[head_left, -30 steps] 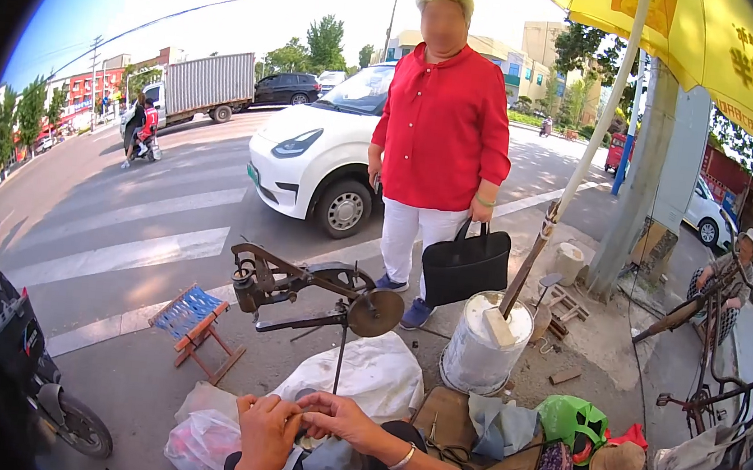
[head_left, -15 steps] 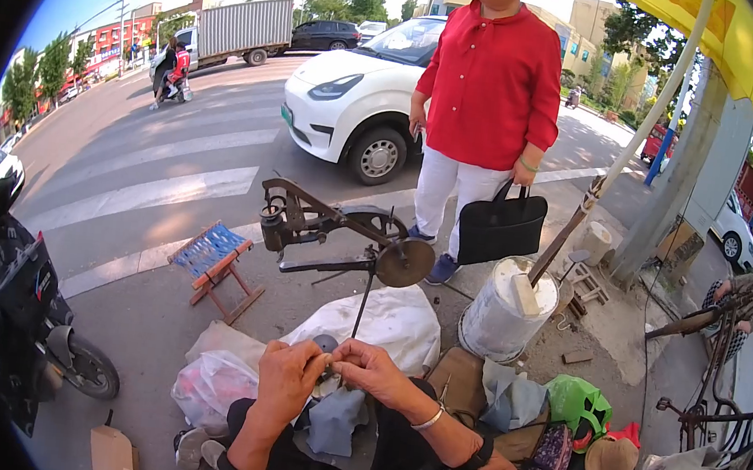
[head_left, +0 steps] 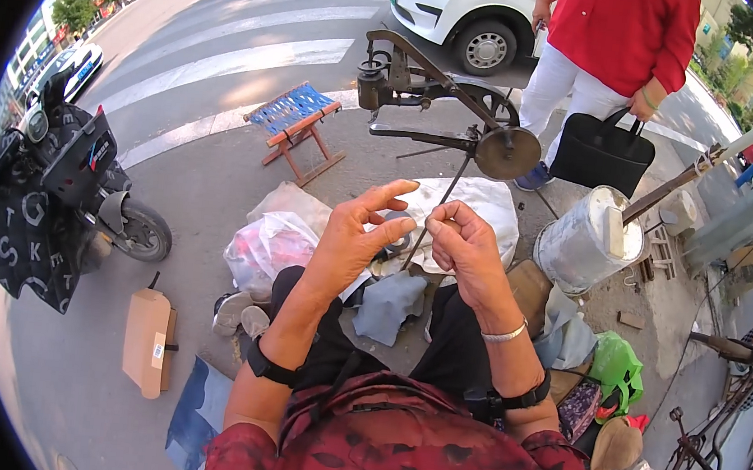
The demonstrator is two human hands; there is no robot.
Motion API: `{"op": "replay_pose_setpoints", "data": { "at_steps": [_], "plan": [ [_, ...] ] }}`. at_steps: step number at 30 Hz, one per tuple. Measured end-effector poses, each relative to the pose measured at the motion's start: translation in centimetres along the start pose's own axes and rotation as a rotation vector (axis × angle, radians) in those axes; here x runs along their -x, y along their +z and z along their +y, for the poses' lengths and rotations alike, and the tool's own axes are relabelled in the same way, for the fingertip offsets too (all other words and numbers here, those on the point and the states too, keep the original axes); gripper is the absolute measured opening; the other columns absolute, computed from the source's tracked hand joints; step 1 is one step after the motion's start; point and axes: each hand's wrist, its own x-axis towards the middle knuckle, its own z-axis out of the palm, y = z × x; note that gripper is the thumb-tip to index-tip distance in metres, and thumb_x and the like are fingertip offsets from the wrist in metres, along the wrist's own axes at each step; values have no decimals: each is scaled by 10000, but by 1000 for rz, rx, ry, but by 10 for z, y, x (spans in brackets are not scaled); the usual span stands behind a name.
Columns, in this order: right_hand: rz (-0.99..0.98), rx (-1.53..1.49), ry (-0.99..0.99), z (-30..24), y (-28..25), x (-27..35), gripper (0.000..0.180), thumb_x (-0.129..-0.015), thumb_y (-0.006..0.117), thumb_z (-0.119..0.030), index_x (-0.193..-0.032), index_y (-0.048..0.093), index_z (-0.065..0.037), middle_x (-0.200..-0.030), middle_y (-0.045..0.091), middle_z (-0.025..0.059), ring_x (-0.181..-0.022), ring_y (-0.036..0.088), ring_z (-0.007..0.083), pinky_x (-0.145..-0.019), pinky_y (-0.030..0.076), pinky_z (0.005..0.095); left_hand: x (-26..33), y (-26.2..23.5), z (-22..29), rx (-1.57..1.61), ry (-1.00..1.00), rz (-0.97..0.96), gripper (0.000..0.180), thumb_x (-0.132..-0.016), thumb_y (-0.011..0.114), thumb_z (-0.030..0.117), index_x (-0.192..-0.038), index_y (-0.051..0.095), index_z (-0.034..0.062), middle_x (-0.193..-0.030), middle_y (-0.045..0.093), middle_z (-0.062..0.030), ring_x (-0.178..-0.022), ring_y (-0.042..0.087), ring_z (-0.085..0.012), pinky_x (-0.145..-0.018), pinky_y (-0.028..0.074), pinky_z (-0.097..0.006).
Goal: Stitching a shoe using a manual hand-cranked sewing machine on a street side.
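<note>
The left hand (head_left: 354,237) is raised with fingers spread open, gripping nothing, while the right hand (head_left: 466,248) at its three o'clock pinches closed, contents too small to tell. A grey folded cloth (head_left: 388,307) lies at six o'clock below them; the black iron hand-crank stitching machine (head_left: 443,105) stands at twelve o'clock.

The person wears a dark red shirt (head_left: 428,457) with a black leaf pattern and short sleeves, and dark trousers (head_left: 457,342). On each forearm there is a black strap: one behind the left hand (head_left: 354,237), one behind the right hand (head_left: 466,248). The right wrist also carries a thin silver bracelet (head_left: 505,334).
</note>
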Motion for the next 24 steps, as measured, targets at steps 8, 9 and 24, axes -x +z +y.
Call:
{"op": "replay_pose_setpoints", "data": {
  "at_steps": [8,9,24],
  "plan": [
    [11,39,26,-8,-6,-23,91,-998,656,-112,-1021,597,-48,-732,523,-59,-565,422,34,-521,344,193,-40,12,-2,-175,61,69,139,-903,740,117,-941,763,-14,-851,753,-68,-811,665,-105,-756,509,-279],
    [21,44,36,-10,-9,-30,91,-997,658,-109,-1020,600,-43,-736,528,-58,-566,425,35,-522,346,194,-48,12,-4,-179,52,84,137,-897,744,118,-935,761,-13,-840,750,-72,-796,666,-113,-746,508,-282],
    [285,728,-233,-18,-90,-190,75,-947,683,-74,-1006,649,-42,-662,475,-67,-614,406,17,-546,335,234,-214,-8,-113,91,-3,276,140,-928,754,134,-871,705,17,-807,672,4,-769,563,-61,-732,449,-230]
  ]
}}
